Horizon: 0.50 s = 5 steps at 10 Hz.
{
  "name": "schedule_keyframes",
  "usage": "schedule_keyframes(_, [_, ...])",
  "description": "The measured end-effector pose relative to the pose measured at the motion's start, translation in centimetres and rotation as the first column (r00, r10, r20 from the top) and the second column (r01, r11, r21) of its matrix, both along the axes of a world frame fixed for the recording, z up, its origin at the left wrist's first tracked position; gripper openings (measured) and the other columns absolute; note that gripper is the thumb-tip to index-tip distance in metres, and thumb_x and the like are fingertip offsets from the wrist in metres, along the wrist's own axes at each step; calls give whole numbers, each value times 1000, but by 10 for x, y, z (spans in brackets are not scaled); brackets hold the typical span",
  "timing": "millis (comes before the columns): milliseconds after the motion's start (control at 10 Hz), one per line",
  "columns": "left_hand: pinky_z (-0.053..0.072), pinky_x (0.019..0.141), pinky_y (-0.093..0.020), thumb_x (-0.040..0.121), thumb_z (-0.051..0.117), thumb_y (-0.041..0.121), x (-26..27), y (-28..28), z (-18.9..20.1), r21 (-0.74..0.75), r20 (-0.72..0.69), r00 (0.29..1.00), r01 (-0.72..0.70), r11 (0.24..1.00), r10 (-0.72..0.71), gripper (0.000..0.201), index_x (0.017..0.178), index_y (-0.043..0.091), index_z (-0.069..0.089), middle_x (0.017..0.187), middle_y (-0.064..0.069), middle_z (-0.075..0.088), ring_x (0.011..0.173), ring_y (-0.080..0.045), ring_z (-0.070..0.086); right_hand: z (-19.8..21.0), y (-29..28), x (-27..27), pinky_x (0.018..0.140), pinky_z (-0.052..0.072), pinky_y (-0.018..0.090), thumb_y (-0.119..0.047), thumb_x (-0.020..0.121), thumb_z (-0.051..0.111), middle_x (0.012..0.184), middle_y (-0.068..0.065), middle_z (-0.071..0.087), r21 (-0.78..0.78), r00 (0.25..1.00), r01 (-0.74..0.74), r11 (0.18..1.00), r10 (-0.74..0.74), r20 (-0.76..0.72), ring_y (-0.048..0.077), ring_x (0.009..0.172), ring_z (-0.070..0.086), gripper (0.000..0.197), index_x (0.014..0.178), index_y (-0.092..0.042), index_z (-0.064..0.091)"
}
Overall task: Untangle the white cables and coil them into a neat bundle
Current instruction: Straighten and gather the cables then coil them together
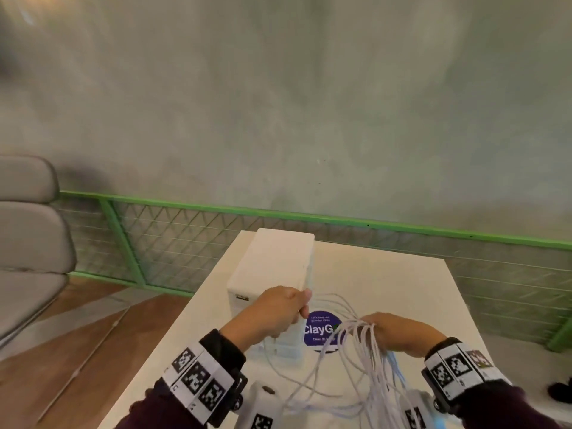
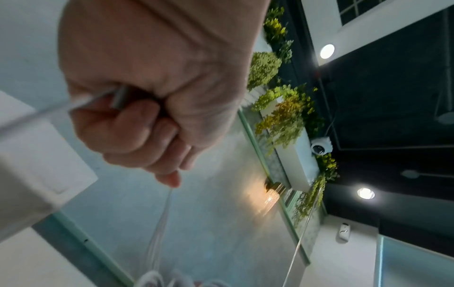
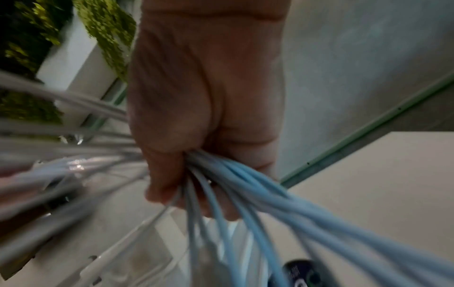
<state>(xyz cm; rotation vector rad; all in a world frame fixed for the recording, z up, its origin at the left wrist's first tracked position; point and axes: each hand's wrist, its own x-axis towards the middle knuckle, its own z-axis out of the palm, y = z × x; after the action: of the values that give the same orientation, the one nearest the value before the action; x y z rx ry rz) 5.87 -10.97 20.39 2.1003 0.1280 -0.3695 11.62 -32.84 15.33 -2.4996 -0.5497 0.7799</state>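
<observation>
Several loops of white cable (image 1: 368, 363) hang in a bunch above the white table (image 1: 402, 280). My right hand (image 1: 399, 332) grips the top of that bunch, fingers curled round the strands (image 3: 221, 174). My left hand (image 1: 278, 311) is raised in front of a white box and closed in a fist on one cable strand (image 2: 159, 223) and its plug end (image 2: 120, 97). That strand runs from the left fist across to the bunch in the right hand. The lower loops trail down toward the near table edge.
A tall white box (image 1: 272, 274) stands on the table behind my left hand. A round purple sticker (image 1: 320, 331) lies on the tabletop under the cables. A green mesh railing (image 1: 185, 243) runs behind the table, and a grey chair (image 1: 28, 236) is at the left.
</observation>
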Motion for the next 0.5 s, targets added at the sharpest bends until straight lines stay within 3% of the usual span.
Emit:
schedule_keyframes(100, [27,45,-20,100,33,35,-2,-16,-16,120,-79,996,48,992,-39,40,73,16,56,66,1,44,51,-11,35,-20,-1,-2,67,38,18,-29,90,53,98,20,57,-269,995,-44,962,20,-93,28,89,55,26,98,-5,57])
schedule_keyframes(200, [34,55,-21,101,31,34,-5,-27,-25,275,-31,999,44,960,-37,46,93,5,66,83,-11,60,64,-16,49,-30,-3,-4,108,33,35,-37,72,76,151,3,31,-367,985,-55,929,-9,-171,23,136,34,96,146,-19,17])
schedule_keyframes(300, [35,70,-23,100,31,37,-5,-32,-23,388,-21,994,106,916,-107,48,105,1,64,110,-18,65,92,-27,59,-12,15,-8,115,22,36,-36,67,80,156,3,14,-104,1000,-28,994,28,-3,22,142,18,118,148,-22,-3])
schedule_keyframes(400, [38,73,-25,101,30,32,-2,-33,-15,405,-17,988,150,902,-156,44,112,4,61,114,-16,63,98,-28,58,9,42,-11,103,31,27,-27,68,80,138,-6,38,187,992,-77,979,57,111,14,128,37,95,145,-19,25])
schedule_keyframes(500, [36,55,-23,100,33,30,3,-20,-13,186,-50,993,110,976,-102,36,104,8,61,86,-9,57,65,-16,48,16,60,-8,78,39,22,-18,73,75,100,0,63,203,982,-149,968,121,148,11,89,52,38,108,-7,62])
